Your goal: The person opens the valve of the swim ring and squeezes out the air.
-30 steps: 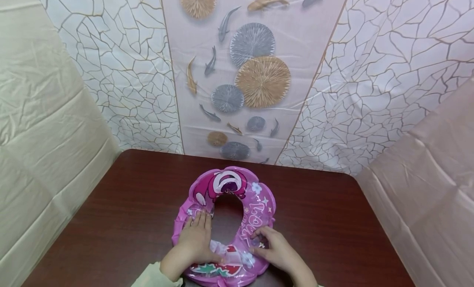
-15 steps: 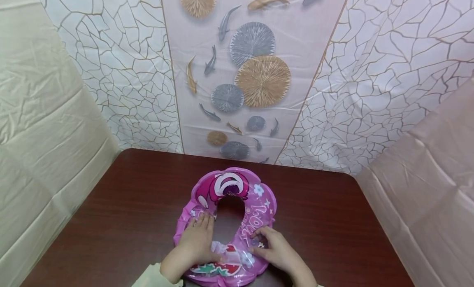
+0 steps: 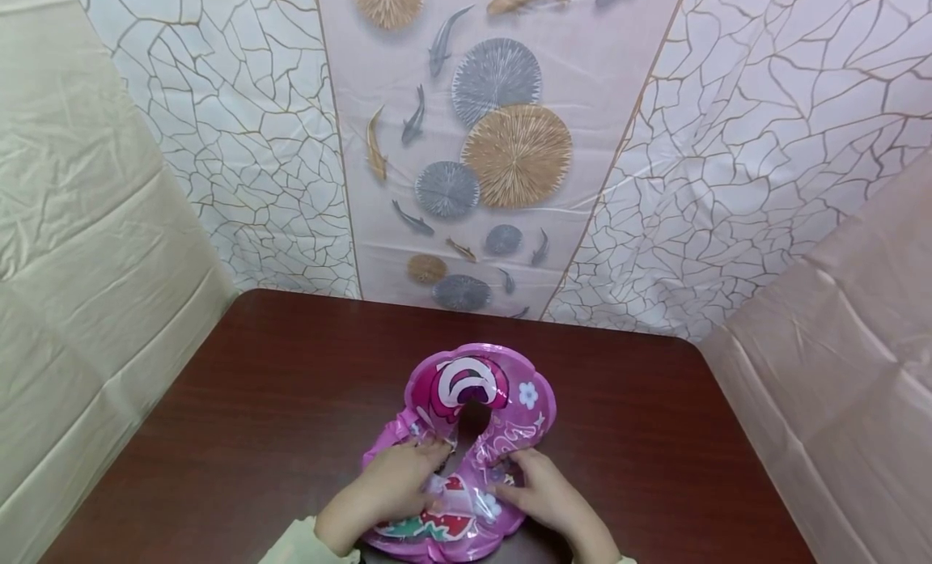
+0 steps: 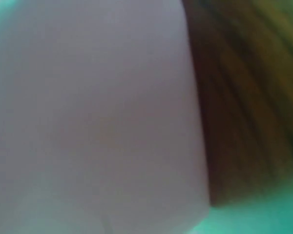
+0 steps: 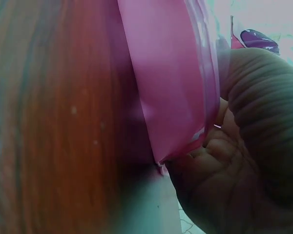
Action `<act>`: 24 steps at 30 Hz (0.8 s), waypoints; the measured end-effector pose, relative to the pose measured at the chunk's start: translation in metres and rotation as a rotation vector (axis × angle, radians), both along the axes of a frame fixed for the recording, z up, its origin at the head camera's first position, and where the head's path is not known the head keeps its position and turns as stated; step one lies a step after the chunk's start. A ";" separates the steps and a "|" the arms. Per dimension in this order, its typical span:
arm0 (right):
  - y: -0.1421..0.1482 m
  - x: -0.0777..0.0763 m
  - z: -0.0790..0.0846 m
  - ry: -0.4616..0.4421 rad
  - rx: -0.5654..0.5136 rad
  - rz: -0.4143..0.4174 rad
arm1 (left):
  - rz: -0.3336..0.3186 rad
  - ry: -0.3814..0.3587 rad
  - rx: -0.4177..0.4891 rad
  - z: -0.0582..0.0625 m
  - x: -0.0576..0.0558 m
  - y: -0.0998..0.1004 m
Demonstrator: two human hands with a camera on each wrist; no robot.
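The left hand [image 3: 396, 483] lies palm down over the left side of the pink ring [image 3: 506, 434], fingers extended and together, their tips at the edge of the hole, the thumb apart and resting nearer the front. The right hand [image 3: 546, 495] grips the ring's right side, thumb and fingers bent about the tube; the right wrist view shows them curled at its edge. In the left wrist view, a blurred pale surface fills most of the frame, and I cannot tell what it is.

The ring lies on the table, near its front edge and right of the left sleeve [image 3: 302, 544]. Its sides are pushed inward and creased between the hands, leaving the hole narrow. A cartoon face [image 3: 466, 382] is printed at the far end, strawberries [image 3: 455, 525] at the near end.

The table [image 3: 291, 418] is dark reddish brown. Behind it hangs a cloth [image 3: 590, 78] printed with fish and round leaves.
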State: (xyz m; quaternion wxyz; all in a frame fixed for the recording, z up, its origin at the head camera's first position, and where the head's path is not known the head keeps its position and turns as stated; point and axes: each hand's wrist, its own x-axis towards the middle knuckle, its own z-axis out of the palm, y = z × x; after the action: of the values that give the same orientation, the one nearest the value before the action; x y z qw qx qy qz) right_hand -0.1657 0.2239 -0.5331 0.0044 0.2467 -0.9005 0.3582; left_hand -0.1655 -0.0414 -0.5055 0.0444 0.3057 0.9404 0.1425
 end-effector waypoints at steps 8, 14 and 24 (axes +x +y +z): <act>-0.002 0.000 0.000 0.032 0.013 0.022 | -0.010 0.048 -0.030 -0.002 0.000 0.005; -0.003 -0.001 0.000 0.025 0.032 0.016 | -0.006 0.065 -0.047 -0.001 0.001 0.006; -0.003 -0.001 0.000 0.030 0.048 0.008 | -0.014 0.053 -0.054 -0.002 0.001 0.006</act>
State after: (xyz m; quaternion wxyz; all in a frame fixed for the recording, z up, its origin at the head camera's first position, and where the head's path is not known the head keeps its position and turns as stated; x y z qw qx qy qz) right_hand -0.1663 0.2206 -0.5329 0.0105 0.2554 -0.9077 0.3328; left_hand -0.1641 -0.0352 -0.5071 0.0286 0.3145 0.9426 0.1087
